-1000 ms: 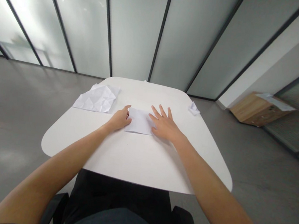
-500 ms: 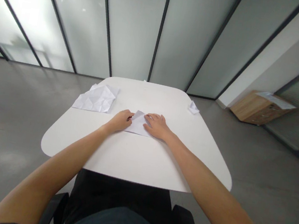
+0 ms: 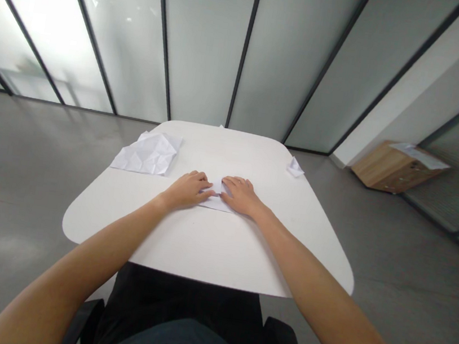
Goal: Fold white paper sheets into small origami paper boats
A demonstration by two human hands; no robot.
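Observation:
A folded sheet of white paper (image 3: 216, 204) lies flat on the white table (image 3: 202, 248), mostly hidden under my hands. My left hand (image 3: 187, 190) presses on its left side with the fingers together. From the right, my right hand (image 3: 241, 195) does the same, its fingertips close to those of my left hand. A small pointed flap of the paper shows between them. Its exact fold shape is hidden.
A large creased sheet of white paper (image 3: 147, 153) lies to the left on the table, and a small crumpled paper piece (image 3: 295, 167) sits near the far right edge. A wooden cabinet (image 3: 396, 167) stands on the grey floor at right.
My hands have moved closer together over the paper, and my right hand has slid left. The sheet now looks narrower, with more of it covered by my hands.

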